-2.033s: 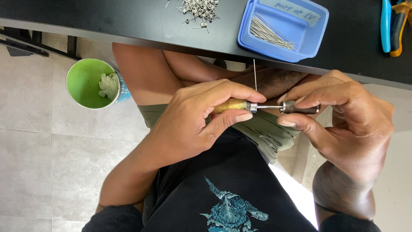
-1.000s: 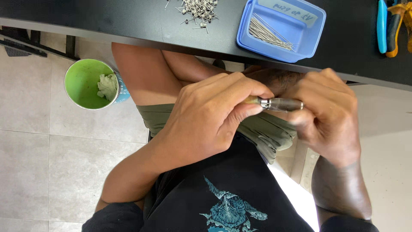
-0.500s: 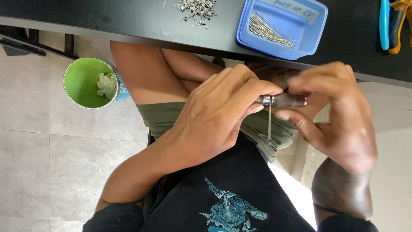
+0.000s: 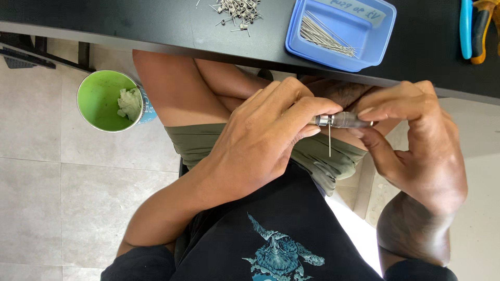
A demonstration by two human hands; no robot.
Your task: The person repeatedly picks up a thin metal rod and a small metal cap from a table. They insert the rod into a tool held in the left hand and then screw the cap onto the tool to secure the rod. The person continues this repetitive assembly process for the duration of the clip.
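Black tabletop (image 4: 130, 21) runs above my hands. My left hand (image 4: 260, 140) grips one end of a small metal tool (image 4: 341, 120), my right hand (image 4: 416, 145) pinches the other end, and a thin wire (image 4: 329, 140) hangs from it between them. Just above them I see a blue tray (image 4: 364, 52) of wires.

1. The left hand (image 4: 260, 140) wraps over the near end of the small metal hand tool (image 4: 341, 120), so its handle is hidden inside the fist.
2. The right hand (image 4: 416, 151) covers the tool's far end; only the short barrel between the two grips shows.
3. The thin steel pin (image 4: 329, 139) hanging below the grip is too fine to show how it is fastened.
4. Above the grip, the heap of small metal pins (image 4: 237, 9), the blue plastic tray (image 4: 383, 39) and the blue-handled pliers (image 4: 466, 26) are cut off by the top edge.
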